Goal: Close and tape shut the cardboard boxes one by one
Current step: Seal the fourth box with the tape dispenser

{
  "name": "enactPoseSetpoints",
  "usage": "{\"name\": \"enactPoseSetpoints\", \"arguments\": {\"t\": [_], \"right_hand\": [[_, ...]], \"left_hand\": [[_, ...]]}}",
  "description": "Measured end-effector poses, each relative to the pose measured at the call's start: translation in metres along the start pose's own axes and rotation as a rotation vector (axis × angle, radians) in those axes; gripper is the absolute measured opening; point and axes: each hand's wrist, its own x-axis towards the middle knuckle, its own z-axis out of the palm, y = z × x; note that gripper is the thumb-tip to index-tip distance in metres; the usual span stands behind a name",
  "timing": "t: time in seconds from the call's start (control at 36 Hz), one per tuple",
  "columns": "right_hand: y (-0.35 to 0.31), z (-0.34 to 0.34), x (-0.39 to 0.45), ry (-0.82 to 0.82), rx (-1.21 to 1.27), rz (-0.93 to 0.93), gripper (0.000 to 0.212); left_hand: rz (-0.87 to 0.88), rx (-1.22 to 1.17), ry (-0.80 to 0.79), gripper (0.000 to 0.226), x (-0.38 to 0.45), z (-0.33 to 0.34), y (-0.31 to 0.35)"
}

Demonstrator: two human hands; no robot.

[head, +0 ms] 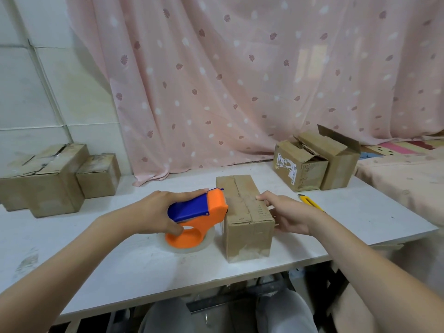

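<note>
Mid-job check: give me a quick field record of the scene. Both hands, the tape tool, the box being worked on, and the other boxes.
left hand: grips the tape dispenser
tape dispenser: orange and blue, clear roll, front edge at the box's left top edge
right hand: holds the right side of the center box, fingertips on top
center box: flaps closed, tape visible along the top seam
right boxes: two, flaps still open
left boxes: two, flaps down
utility knife: yellow, on the table right of the center box

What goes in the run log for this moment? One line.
left hand: grips tape dispenser | right hand: steadies closed box | table | taping underway
</note>
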Motion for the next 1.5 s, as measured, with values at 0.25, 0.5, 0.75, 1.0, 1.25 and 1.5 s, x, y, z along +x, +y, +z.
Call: {"name": "enactPoseSetpoints", "arguments": {"t": [0.25, 0.5, 0.75, 1.0, 1.25, 1.5], "right_hand": [[-0.011, 0.051, -0.027, 0.312, -0.962, -0.617, 0.041], [-0.016, 0.067, -0.037, 0.227, -1.316, -0.552, 0.07], [-0.003, 0.074, -0.037, 0.334, -1.432, -0.511, 0.086], [-0.001, 0.074, -0.034, 0.34, -1.453, -0.491, 0.082], [-0.008, 0.078, -0.039, 0.312, -1.446, -0.449, 0.094], [-0.029, 0.08, -0.027, 0.395, -1.169, -0.309, 0.065]], "left_hand": [[0.008, -0.016, 0.03, 0.091, 0.002, 0.005, -0.003], [0.022, -0.027, 0.036, 0.092, 0.005, 0.007, -0.001], [0.082, -0.052, 0.049, 0.092, 0.002, 0.002, -0.008], [0.051, -0.006, -0.009, 0.091, -0.003, -0.014, -0.002], [-0.025, -0.039, -0.072, 0.089, -0.032, -0.021, -0.026], [0.002, 0.069, 0.006, 0.085, -0.024, -0.014, -0.02]]}}
